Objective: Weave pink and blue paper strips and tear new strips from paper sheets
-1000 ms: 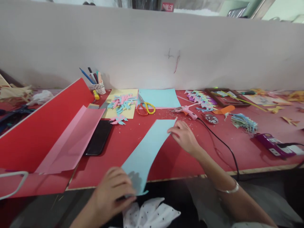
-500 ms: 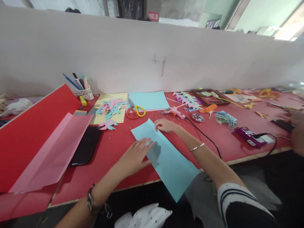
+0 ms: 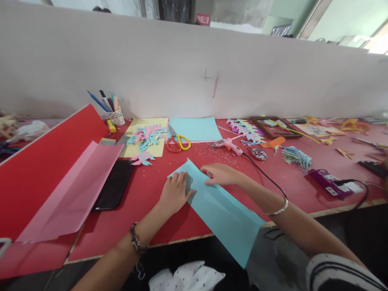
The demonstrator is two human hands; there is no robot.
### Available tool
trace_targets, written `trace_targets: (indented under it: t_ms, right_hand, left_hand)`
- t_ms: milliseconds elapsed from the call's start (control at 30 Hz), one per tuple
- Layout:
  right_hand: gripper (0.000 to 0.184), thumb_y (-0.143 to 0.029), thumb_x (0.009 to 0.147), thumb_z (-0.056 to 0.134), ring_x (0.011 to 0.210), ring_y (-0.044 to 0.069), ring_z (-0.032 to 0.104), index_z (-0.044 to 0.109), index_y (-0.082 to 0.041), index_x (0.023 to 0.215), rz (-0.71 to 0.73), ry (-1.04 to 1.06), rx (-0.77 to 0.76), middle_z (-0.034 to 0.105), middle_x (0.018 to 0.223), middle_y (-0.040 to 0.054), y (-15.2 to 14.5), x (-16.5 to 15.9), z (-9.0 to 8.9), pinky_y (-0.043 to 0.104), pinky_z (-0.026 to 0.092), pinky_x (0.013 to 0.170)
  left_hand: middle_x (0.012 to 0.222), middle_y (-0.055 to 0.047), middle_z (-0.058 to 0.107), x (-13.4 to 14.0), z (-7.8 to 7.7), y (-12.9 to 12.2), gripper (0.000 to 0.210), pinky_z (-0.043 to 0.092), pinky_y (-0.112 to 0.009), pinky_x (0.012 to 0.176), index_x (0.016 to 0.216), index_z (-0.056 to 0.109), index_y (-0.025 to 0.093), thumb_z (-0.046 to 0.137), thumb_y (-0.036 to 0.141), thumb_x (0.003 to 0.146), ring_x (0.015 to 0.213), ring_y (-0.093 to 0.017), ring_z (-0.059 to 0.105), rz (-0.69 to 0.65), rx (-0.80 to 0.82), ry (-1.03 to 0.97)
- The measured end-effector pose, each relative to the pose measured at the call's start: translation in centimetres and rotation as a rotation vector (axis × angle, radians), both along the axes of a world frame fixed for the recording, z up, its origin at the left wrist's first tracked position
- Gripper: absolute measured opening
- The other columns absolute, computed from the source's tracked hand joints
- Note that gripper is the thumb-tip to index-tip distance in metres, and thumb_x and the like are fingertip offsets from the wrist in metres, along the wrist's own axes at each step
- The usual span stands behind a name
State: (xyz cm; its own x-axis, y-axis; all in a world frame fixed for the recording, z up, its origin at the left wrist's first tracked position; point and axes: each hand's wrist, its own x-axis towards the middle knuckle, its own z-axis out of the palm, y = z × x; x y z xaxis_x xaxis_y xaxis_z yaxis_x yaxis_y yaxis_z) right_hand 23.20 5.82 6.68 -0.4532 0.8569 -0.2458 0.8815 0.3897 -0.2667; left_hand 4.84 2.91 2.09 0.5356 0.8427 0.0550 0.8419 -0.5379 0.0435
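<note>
Probably for its length, the blue sheet point(image 3: 226, 214) overhangs the table point(image 3: 148, 184). The left hand point(image 3: 175, 192) lies flat on its far end, fingers together, likely steadying it; the right hand point(image 3: 223, 174) curls at its long edge, whether pinching I cannot tell. Beyond, glue gun point(image 3: 232, 146) and scissors point(image 3: 184, 147) seem handily placed.

The table point(image 3: 142, 202) is red, the sheet point(image 3: 224, 210) across its front edge light blue. Near the back edge, the scissors point(image 3: 176, 136) have one red and one yellow handle, the cup point(image 3: 117, 117) black lines on white. The glue gun point(image 3: 233, 146) is pink, the power strip point(image 3: 325, 181) purple.
</note>
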Motion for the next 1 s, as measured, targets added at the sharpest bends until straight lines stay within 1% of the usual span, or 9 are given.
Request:
trace_targets:
  t_ms: [67, 200, 333, 433, 500, 600, 700, 867, 1000]
  right_hand:
    - [0.012, -0.019, 0.075, 0.05, 0.071, 0.015, 0.055, 0.058, -0.017, 0.084, -0.011, -0.094, 0.085, 0.062, 0.08, 0.0031, -0.9, -0.4, -0.2, 0.022, 0.026, 0.051]
    - [0.016, -0.014, 0.079, 0.043, 0.076, 0.015, 0.056, 0.059, -0.019, 0.079, 0.012, -0.147, 0.125, 0.062, 0.082, 0.0033, -1.5, -0.5, -0.6, 0.022, 0.025, 0.052]
    - [0.016, -0.016, 0.08, 0.044, 0.078, 0.014, 0.055, 0.06, -0.018, 0.08, 0.164, -0.115, 0.127, 0.06, 0.083, 0.0034, -1.1, -0.2, -0.6, 0.022, 0.029, 0.056]
    - [0.016, -0.015, 0.08, 0.045, 0.075, 0.013, 0.054, 0.06, -0.018, 0.077, 0.269, -0.073, 0.122, 0.059, 0.082, 0.003, -0.8, -0.6, -0.5, 0.022, 0.032, 0.06]
    - [0.014, -0.015, 0.08, 0.046, 0.075, 0.013, 0.053, 0.059, -0.017, 0.077, 0.289, -0.068, 0.128, 0.059, 0.082, 0.0033, -0.7, -1.3, -0.5, 0.022, 0.032, 0.061]
    - [0.011, -0.021, 0.08, 0.049, 0.077, 0.014, 0.054, 0.058, -0.017, 0.084, 0.24, -0.066, 0.149, 0.061, 0.086, 0.0044, -0.7, -2.6, -0.7, 0.022, 0.031, 0.059]
    - [0.015, -0.028, 0.081, 0.048, 0.077, 0.016, 0.055, 0.055, -0.017, 0.089, 0.18, -0.038, 0.163, 0.061, 0.088, 0.0046, -0.5, -4.4, -1.1, 0.022, 0.029, 0.055]
    - [0.02, -0.032, 0.084, 0.041, 0.07, 0.014, 0.055, 0.056, -0.017, 0.083, 0.112, 0.018, 0.16, 0.062, 0.08, 0.0034, 0.4, -7.2, -1.8, 0.022, 0.025, 0.051]
    - [0.024, -0.029, 0.085, 0.039, 0.064, 0.011, 0.051, 0.057, -0.017, 0.075, 0.082, 0.078, 0.069, 0.06, 0.072, 0.0017, 1.3, -7.9, -2.0, 0.021, 0.026, 0.053]
  left_hand:
    - [0.109, -0.017, 0.054, -0.3, 0.3, -0.8, 0.052, 0.042, -0.038, 0.08, 0.117, 0.045, 0.007, 0.045, 0.042, 0.08, 0.1, -0.027, 0.049, -0.01, 0.002, -0.017]
    - [0.1, -0.011, 0.057, -1.5, 1.2, -2.1, 0.037, 0.044, -0.035, 0.076, 0.106, 0.053, 0.014, 0.044, 0.038, 0.081, 0.092, -0.023, 0.054, -0.076, -0.035, -0.054]
    - [0.101, -0.01, 0.057, -2.1, 1.7, -2.4, 0.03, 0.046, -0.03, 0.072, 0.108, 0.052, 0.015, 0.042, 0.027, 0.083, 0.088, -0.02, 0.056, 0.009, -0.044, -0.021]
    - [0.103, -0.012, 0.056, -1.8, 1.6, -2.3, 0.031, 0.047, -0.031, 0.073, 0.109, 0.052, 0.013, 0.045, 0.026, 0.081, 0.09, -0.021, 0.056, 0.059, -0.056, 0.042]
    - [0.105, -0.014, 0.056, -1.6, 1.4, -2.4, 0.034, 0.047, -0.031, 0.073, 0.111, 0.051, 0.011, 0.044, 0.026, 0.081, 0.092, -0.023, 0.056, 0.086, -0.065, 0.071]
    - [0.105, -0.016, 0.055, -1.3, 0.9, -3.1, 0.039, 0.048, -0.031, 0.07, 0.115, 0.048, 0.007, 0.04, 0.028, 0.083, 0.09, -0.023, 0.057, 0.152, -0.078, 0.077]
    - [0.102, -0.017, 0.055, -1.1, 0.4, -4.1, 0.044, 0.049, -0.031, 0.067, 0.118, 0.044, 0.003, 0.037, 0.03, 0.084, 0.088, -0.023, 0.057, 0.213, -0.076, 0.073]
    - [0.095, -0.013, 0.053, -1.4, 0.2, -4.4, 0.042, 0.048, -0.028, 0.06, 0.117, 0.045, 0.004, 0.038, 0.028, 0.083, 0.079, -0.02, 0.058, 0.253, -0.098, 0.026]
    - [0.095, -0.012, 0.053, -1.7, 0.2, -3.5, 0.042, 0.046, -0.028, 0.061, 0.12, 0.042, 0.006, 0.036, 0.028, 0.084, 0.077, -0.019, 0.059, 0.282, -0.11, 0.009]
